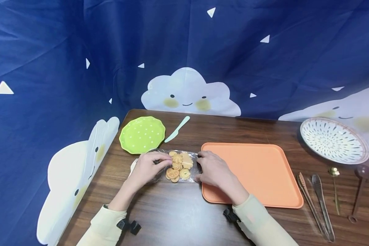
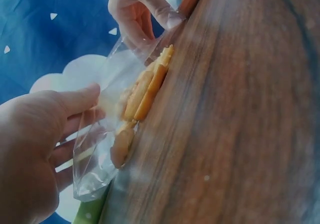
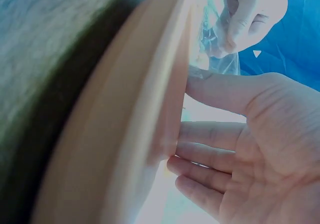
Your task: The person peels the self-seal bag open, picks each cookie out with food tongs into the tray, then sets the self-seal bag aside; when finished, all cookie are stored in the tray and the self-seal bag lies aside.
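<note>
A clear plastic bag (image 1: 192, 174) of several golden cookies (image 1: 177, 166) lies on the table between my hands. My left hand (image 1: 148, 166) pinches the bag's film with thumb and forefinger, beside the cookies. In the left wrist view, loose film (image 2: 92, 176) spreads in front of the left hand's fingers, and the cookies (image 2: 145, 91) show edge-on. At the bag's right end, my right hand (image 1: 214, 168) touches the film with thumb and fingertips spread apart, over the orange tray's left edge. The right wrist view shows the right hand's fingers (image 3: 207, 131) fairly straight.
An orange tray (image 1: 255, 171) lies to the right. Beyond the bag are a green dotted plate (image 1: 142, 135) and a pale green knife (image 1: 177, 130). Tongs (image 1: 323, 205), a gold-headed utensil (image 1: 335, 186), a dark ladle (image 1: 359, 194) and a patterned plate (image 1: 335, 140) occupy the far right.
</note>
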{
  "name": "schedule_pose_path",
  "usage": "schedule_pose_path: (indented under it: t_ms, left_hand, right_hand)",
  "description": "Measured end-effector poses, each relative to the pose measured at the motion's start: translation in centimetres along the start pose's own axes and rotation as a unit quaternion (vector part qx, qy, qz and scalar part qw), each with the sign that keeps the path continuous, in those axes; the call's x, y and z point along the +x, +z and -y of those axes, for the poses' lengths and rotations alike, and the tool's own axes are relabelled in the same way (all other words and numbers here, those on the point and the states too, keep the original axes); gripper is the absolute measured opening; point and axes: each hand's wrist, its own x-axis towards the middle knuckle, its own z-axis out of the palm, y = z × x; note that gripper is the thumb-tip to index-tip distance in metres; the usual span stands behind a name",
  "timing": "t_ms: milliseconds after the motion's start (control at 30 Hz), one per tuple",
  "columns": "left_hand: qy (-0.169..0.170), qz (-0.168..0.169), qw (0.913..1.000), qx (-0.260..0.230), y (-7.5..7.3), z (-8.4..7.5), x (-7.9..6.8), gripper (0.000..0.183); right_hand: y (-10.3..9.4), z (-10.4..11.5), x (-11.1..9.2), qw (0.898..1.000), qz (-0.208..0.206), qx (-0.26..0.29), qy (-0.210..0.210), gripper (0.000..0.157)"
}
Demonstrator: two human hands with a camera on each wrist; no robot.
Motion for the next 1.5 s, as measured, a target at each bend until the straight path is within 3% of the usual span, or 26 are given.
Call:
schedule_pose_path:
  t_ms: [300, 567, 700, 967, 1200, 1367, 1500]
  left_hand:
    - [-0.008, -0.009, 0.9998, -0.014, 0.2, 0.2, -0.1, 0.014]
    - [-0.026, -0.004, 0.9990, -0.037, 0.2, 0.2, 0.0, 0.014]
    - [-0.036, 0.000, 0.9981, -0.050, 0.2, 0.3, -0.1, 0.015]
    - [-0.047, -0.003, 0.9973, -0.057, 0.1, 0.3, -0.5, 0.013]
    - [-0.055, -0.002, 0.9966, -0.062, 0.2, 0.3, -0.7, 0.014]
    - [-0.052, 0.003, 0.9969, -0.059, 0.2, 0.3, -0.5, 0.015]
    - [-0.052, 0.001, 0.9970, -0.057, 0.3, 0.3, -0.5, 0.017]
  right_hand:
    - [0.1, -0.2, -0.2, 1.000, -0.011, 0.009, -0.011, 0.064]
    - [-1.6, -1.1, -1.6, 0.998, -0.049, 0.035, 0.005, 0.067]
    - [-2.6, -3.1, -3.3, 0.996, -0.072, 0.039, 0.026, 0.069]
    - [-4.5, -9.8, -9.0, 0.986, -0.108, 0.028, 0.124, 0.070]
    - [-5.1, -16.6, -15.7, 0.968, -0.111, 0.010, 0.227, 0.087]
    - [-5.1, -19.4, -19.6, 0.938, -0.068, 0.015, 0.339, 0.103]
    - [-4.5, -20.6, -21.1, 0.914, -0.009, 0.024, 0.404, 0.112]
